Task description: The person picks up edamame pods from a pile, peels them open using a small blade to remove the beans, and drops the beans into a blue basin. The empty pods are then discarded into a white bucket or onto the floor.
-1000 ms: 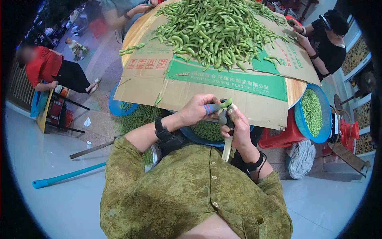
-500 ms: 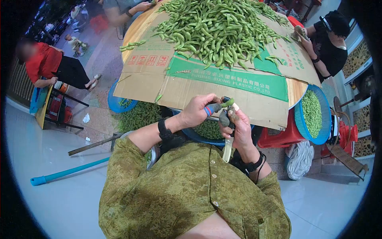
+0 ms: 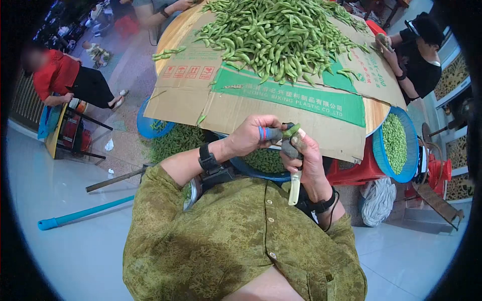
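My left hand [image 3: 255, 133] is closed, thumb and fingers pinching the left end of a green bean pod [image 3: 291, 130]. The pod's other end meets the fingers of my right hand [image 3: 307, 156]. That hand also grips a tool with a pale, cream-coloured handle [image 3: 294, 189], which points down out of the fist; its working end is hidden by the fingers. Dark covers sit on several fingertips of both hands, with a blue and red band on one left finger. Just beneath the hands, a blue basket [image 3: 281, 177] holds green pods or beans.
A big heap of pods [image 3: 281, 42] lies on flattened cardboard [image 3: 191, 100] over a round wooden table. At right, shelled beans fill a blue basket [image 3: 412, 165]. More pods [image 3: 175, 145] are at lower left. Co-workers [image 3: 422, 55] are at the table; another person [image 3: 65, 80] stands left.
My hands have come closer together around the pod. The pale handle has shifted slightly right and down, and my left fingers have curled further in.
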The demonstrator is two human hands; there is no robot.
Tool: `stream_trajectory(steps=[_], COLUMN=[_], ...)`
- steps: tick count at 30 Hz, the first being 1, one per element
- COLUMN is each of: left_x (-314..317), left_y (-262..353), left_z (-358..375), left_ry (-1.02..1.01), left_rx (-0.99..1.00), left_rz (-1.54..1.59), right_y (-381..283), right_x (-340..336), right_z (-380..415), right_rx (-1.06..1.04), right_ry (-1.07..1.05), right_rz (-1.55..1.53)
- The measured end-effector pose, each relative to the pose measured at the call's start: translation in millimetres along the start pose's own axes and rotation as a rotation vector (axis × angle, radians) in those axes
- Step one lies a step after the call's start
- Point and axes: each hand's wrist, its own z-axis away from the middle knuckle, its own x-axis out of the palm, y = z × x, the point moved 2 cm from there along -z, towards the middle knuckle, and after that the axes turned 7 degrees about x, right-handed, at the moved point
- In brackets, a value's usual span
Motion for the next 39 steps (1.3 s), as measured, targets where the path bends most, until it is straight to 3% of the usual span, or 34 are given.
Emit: stream_trajectory(steps=[4, 8, 10, 11, 12, 14, 19, 21, 25, 27, 28, 30, 32, 34, 35, 37, 38, 39], left_x=[2.2, 1.3, 2.6, -3.6, -1.1, 12.8, 9.5, 4.7, 4.0, -0.3, -1.9, -6.6, -5.6, 0.3, 5.2, 10.3, 11.3, 12.6], left_y=[-1.6, -6.2, 4.3, -6.4, 0.1, 19.5, 15.8, 16.8, 10.1, -0.4, 0.5, -3.2, -4.8, -3.9, -1.3, 2.1, 3.8, 5.6], left_z=[-0.3, -2.4, -2.7, -3.6, -4.1, 2.0, 3.2, -0.8, -0.2, -1.2, -0.2, 3.7, 4.3, 6.3, 8.4, 12.2, 12.0, 11.5], left_ry=[-0.122, -0.135, 0.062, 0.05, 0.05, -0.042, -0.054, -0.032, 0.052, 0.098, 0.099, 0.127, 0.132, 0.134, 0.117, 0.102, 0.08, 0.057], left_rx=[-0.236, -0.362, -0.185, 0.23, 0.234, 0.772, 0.72, 0.618, 0.474, 0.212, 0.212, -0.192, -0.216, -0.242, -0.177, -0.114, -0.066, -0.016], left_rz=[0.564, 0.686, -0.249, -0.578, -0.579, -1.344, -1.447, -1.106, -0.846, -0.42, -0.42, -0.116, -0.133, -0.15, -0.269, -0.388, -0.483, -0.578], right_y=[-0.2, 4.6, 5.1, 5.1, 7.1, 9.9, 15.3, 15.6, 17.3, 16.5, 15.8, 17.5, 20.8, 22.2, 21.9, 15.7, 16.2, 13.7], right_x=[-2.9, -9.8, -8.9, -9.8, -11.6, -10.9, -9.8, -6.5, -9.1, -5.2, -3.9, -6.9, -12.9, -18.9, -20.2, -18.7, -20.2, -16.8], right_z=[0.5, -3.8, -4.7, -5.6, -6.6, -6.6, -9.3, -10.6, -12.4, -11.3, -11.1, -10.3, -10.6, -11.2, -11.0, -11.3, -13.9, -15.9], right_rx=[0.017, -0.019, 0.059, 0.058, 0.079, 0.103, 0.135, 0.113, 0.06, 0.045, 0.031, 0.017, 0.002, -0.089, -0.087, -0.25, -0.253, -0.447], right_ry=[0.011, 0.002, 0.166, 0.163, 0.14, 0.121, 0.159, 0.165, 0.174, 0.191, 0.207, 0.237, 0.267, 0.338, 0.339, 0.461, 0.462, 0.495], right_rz=[0.011, 0.052, -0.092, -0.088, -0.145, -0.205, -0.2, -0.154, -0.055, -0.031, -0.004, 0.042, 0.088, 0.395, 0.394, 0.891, 0.891, 1.061])
